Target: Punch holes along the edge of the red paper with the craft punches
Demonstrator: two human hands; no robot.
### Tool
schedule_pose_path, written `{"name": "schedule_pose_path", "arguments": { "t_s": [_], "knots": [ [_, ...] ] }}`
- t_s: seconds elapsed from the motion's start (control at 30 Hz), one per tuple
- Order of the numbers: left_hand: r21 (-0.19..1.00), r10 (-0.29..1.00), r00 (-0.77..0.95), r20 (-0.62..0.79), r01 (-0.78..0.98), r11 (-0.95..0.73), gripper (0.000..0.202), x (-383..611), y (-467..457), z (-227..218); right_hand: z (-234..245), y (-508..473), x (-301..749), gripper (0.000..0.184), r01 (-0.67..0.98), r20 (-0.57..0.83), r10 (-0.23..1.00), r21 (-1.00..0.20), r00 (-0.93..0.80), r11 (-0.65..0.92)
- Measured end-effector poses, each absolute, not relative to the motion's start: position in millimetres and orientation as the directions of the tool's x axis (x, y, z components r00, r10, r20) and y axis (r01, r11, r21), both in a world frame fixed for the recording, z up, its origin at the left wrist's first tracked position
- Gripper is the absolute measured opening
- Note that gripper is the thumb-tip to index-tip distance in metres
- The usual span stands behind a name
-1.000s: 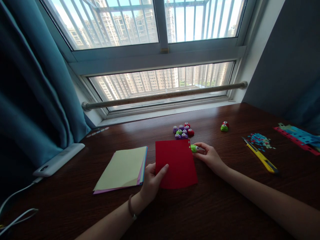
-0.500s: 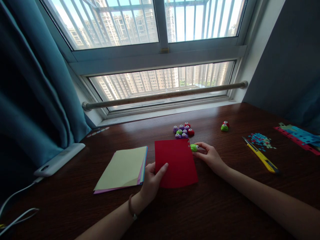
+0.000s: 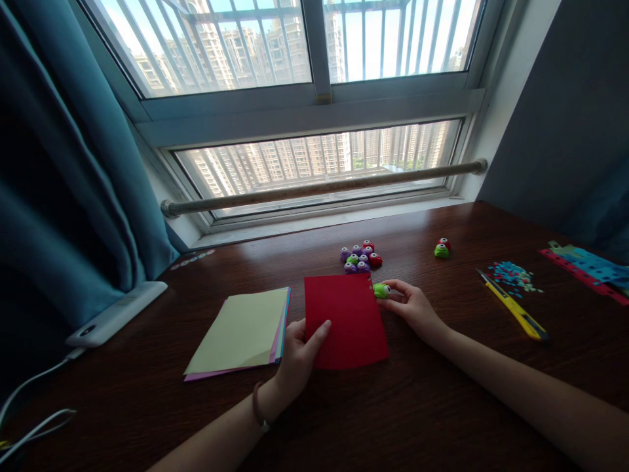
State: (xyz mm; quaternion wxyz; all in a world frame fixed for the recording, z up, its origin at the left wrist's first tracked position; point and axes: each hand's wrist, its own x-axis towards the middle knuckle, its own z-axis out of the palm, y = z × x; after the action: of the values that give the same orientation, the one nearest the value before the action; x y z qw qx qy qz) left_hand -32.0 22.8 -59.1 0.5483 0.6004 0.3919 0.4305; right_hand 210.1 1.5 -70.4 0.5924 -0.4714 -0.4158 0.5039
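My left hand (image 3: 301,354) is closed on the left edge of a red sheet of paper (image 3: 346,321), thumb on top and fingers underneath. Small marks like punched holes run along the sheet's upper right edge. There, my right hand (image 3: 415,311) pinches a small green craft punch (image 3: 381,290) with a big eye, which meets the paper's edge. Just beyond the sheet sits a cluster of similar purple, red and green craft punches (image 3: 362,255). A stack of coloured paper (image 3: 240,331), pale yellow on top, lies left of my left hand.
To the right are a yellow utility knife (image 3: 515,308) with its blade out, scattered paper bits (image 3: 514,276) and punched strips of coloured paper (image 3: 584,265). Two more punches (image 3: 442,249) stand further back. A white power bank-like device (image 3: 118,314) with a cable lies by the curtain (image 3: 93,164).
Little differs. Both hands stay in place on the paper and the green punch; the tiny marks at the sheet's upper right edge look slightly different.
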Motion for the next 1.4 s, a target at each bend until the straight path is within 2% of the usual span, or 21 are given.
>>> {"name": "schedule_pose_path", "arguments": {
  "t_s": [0.87, 1.4],
  "knots": [
    [0.994, 0.931, 0.356, 0.08, 0.036, -0.099, 0.03, -30.2, 22.5, -53.9, -67.7, -2.0, 210.3, 0.041, -0.143, 0.044, 0.993, -0.988, 0.109, 0.059],
    [0.993, 0.932, 0.353, 0.085, 0.048, -0.109, 0.031, -28.5, 22.5, -52.9, -70.5, -0.5, 209.7, 0.035, -0.163, 0.077, 0.991, -0.982, 0.112, 0.094]
  ]
}}
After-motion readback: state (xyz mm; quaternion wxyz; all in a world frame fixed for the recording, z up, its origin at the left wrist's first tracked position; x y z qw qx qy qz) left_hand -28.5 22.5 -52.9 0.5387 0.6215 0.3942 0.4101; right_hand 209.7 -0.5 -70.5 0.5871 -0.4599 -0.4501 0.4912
